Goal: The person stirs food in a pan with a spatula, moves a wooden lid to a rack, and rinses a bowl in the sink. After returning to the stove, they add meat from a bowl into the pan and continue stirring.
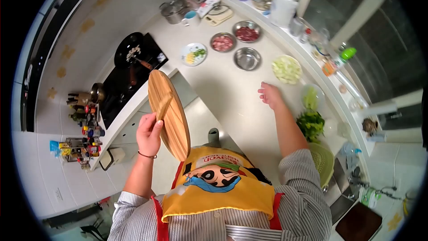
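My left hand (pixel 149 135) grips the bar handle of a round wooden pot lid (pixel 174 111), which is tilted on edge beside my apron. Over the counter, my right hand (pixel 269 94) reaches forward with its fingers apart and loosely bent, holding nothing. Closest to it is a plate of chopped pale green vegetable (pixel 287 68). Farther forward stand an empty metal bowl (pixel 247 59), a bowl of pink meat (pixel 223 42) and a bowl of dark red meat (pixel 246 32). A white plate (pixel 194 54) carries chopped green and yellow pieces.
On the black stove (pixel 154 49) at left sits a wok (pixel 127 48) with food inside. Leafy greens (pixel 310 125) and a green colander (pixel 322 163) are near my right arm. A lidded pot (pixel 174 11) and a mug (pixel 191 18) stand at the back.
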Demonstrator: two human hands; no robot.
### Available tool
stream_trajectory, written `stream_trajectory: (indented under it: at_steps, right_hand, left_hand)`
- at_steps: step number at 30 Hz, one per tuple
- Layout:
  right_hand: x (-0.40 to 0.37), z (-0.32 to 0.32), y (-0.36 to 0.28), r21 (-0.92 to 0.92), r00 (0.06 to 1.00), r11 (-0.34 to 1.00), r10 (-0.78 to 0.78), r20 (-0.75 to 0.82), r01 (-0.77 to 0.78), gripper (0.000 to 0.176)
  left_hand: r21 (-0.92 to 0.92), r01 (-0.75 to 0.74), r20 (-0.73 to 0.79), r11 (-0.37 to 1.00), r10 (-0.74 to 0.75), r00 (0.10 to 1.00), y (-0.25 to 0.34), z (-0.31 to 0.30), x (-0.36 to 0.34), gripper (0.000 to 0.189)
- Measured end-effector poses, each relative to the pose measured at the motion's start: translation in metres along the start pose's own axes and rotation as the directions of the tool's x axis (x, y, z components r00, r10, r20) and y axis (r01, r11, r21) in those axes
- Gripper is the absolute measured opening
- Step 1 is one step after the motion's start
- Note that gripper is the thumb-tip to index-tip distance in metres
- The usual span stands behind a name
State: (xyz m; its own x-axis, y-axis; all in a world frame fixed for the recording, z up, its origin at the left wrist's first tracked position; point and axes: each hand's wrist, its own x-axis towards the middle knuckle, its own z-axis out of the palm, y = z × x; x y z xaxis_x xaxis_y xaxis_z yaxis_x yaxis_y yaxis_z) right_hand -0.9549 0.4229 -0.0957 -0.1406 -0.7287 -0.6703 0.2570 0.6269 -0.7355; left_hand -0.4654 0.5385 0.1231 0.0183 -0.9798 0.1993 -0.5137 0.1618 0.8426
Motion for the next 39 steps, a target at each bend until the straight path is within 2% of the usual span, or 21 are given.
stream_trajectory:
  at_steps: [3, 5, 6, 9, 12, 15, 16, 18, 20, 21, 23, 24, 26, 28, 30, 32, 33, 35, 36, 38, 39]
  right_hand:
    - [0.097, 0.059, 0.006, 0.051, 0.995, 0.993, 0.103, -0.005, -0.102, 0.048]
    - [0.137, 0.085, 0.001, 0.211, 0.987, 0.974, 0.105, -0.121, -0.078, 0.038]
    - [0.154, 0.094, 0.003, 0.202, 0.988, 0.976, 0.11, -0.107, -0.086, 0.038]
    - [0.197, 0.103, 0.02, 0.162, 0.902, 0.984, 0.006, -0.431, 0.071, 0.032]
    - [0.141, 0.114, 0.007, -0.184, 0.873, 0.977, -0.182, -0.452, 0.108, 0.028]
    - [0.058, 0.097, -0.013, -0.395, 0.894, 0.902, -0.312, -0.322, 0.172, 0.026]
    - [0.032, 0.083, -0.026, -0.39, 0.881, 0.906, -0.314, -0.352, 0.167, 0.026]
    - [-0.044, 0.026, -0.036, -0.365, 0.939, 0.905, -0.297, -0.172, 0.219, 0.026]
    - [-0.121, -0.05, -0.046, -0.346, 0.893, 0.891, -0.386, -0.233, 0.295, 0.022]
    - [-0.168, -0.085, -0.054, -0.24, 0.878, 0.932, -0.343, -0.334, 0.272, 0.02]
    - [-0.236, -0.189, -0.016, -0.144, 0.796, 0.945, -0.324, -0.512, 0.293, 0.018]
    - [-0.28, -0.235, 0.01, -0.065, 0.756, 0.937, -0.316, -0.574, 0.342, 0.018]
    - [-0.358, -0.295, 0.068, 0.016, 0.686, 0.917, -0.286, -0.669, 0.398, 0.018]
    - [-0.425, -0.333, 0.138, 0.144, 0.486, 0.836, -0.16, -0.859, 0.53, 0.022]
    - [-0.462, -0.383, 0.236, 0.134, 0.358, 0.885, -0.039, -0.933, 0.445, 0.024]
    - [-0.472, -0.391, 0.312, 0.116, 0.237, 0.945, 0.043, -0.971, 0.305, 0.022]
    - [-0.469, -0.396, 0.341, 0.132, 0.242, 0.943, 0.057, -0.969, 0.306, 0.022]
    - [-0.454, -0.405, 0.392, 0.316, 0.181, 0.935, 0.287, -0.941, 0.159, 0.023]
    - [-0.444, -0.412, 0.418, 0.327, 0.191, 0.931, 0.295, -0.936, 0.164, 0.023]
    - [-0.425, -0.431, 0.467, 0.476, 0.224, 0.869, 0.441, -0.869, 0.135, 0.023]
    - [-0.417, -0.434, 0.48, 0.482, 0.239, 0.865, 0.444, -0.864, 0.137, 0.023]
  left_hand:
    - [-0.018, 0.083, -0.022, 0.996, -0.084, 0.996, -0.026, -0.029, 0.004, 0.029]
    - [0.019, 0.109, -0.004, 0.994, -0.109, 0.994, -0.038, -0.048, 0.01, 0.028]
    - [0.027, 0.108, -0.023, 0.994, -0.107, 0.994, -0.049, -0.057, 0.012, 0.028]
    - [0.079, 0.113, -0.037, 0.99, -0.11, 0.993, -0.061, -0.072, 0.022, 0.027]
    - [0.119, 0.108, -0.011, 0.987, -0.108, 0.994, -0.061, -0.073, 0.039, 0.027]
    - [0.103, 0.074, 0.035, 0.992, -0.078, 0.996, -0.063, -0.063, 0.049, 0.027]
    - [0.121, 0.049, 0.041, 0.991, -0.054, 0.998, -0.061, -0.055, 0.051, 0.027]
    - [0.137, -0.06, 0.096, 0.989, 0.046, 0.994, -0.055, -0.026, 0.058, 0.027]
    - [0.118, -0.15, 0.153, 0.982, 0.131, 0.979, -0.055, 0.008, 0.062, 0.027]
    - [0.066, -0.171, 0.151, 0.983, 0.16, 0.976, -0.054, 0.029, 0.063, 0.027]
    - [-0.018, -0.163, 0.211, 0.986, 0.163, 0.964, -0.042, 0.07, 0.065, 0.027]
    - [-0.122, -0.143, 0.191, 0.982, 0.165, 0.968, -0.036, 0.093, 0.057, 0.027]
    - [-0.123, -0.212, 0.252, 0.969, 0.237, 0.938, -0.013, 0.134, 0.052, 0.03]
    - [-0.154, -0.212, 0.297, 0.965, 0.25, 0.922, 0.02, 0.169, 0.039, 0.033]
    - [-0.159, -0.241, 0.345, 0.957, 0.283, 0.895, 0.062, 0.195, 0.021, 0.033]
    - [-0.14, -0.286, 0.393, 0.948, 0.319, 0.862, 0.079, 0.207, 0.013, 0.033]
    - [-0.13, -0.295, 0.401, 0.947, 0.322, 0.857, 0.091, 0.215, 0.005, 0.033]
    - [-0.189, -0.289, 0.425, 0.938, 0.343, 0.838, 0.111, 0.229, -0.009, 0.033]
    - [-0.219, -0.261, 0.43, 0.94, 0.333, 0.839, 0.112, 0.234, -0.012, 0.033]
    - [-0.218, -0.267, 0.442, 0.939, 0.339, 0.831, 0.123, 0.236, -0.023, 0.033]
    - [-0.224, -0.257, 0.453, 0.94, 0.334, 0.826, 0.127, 0.235, -0.027, 0.033]
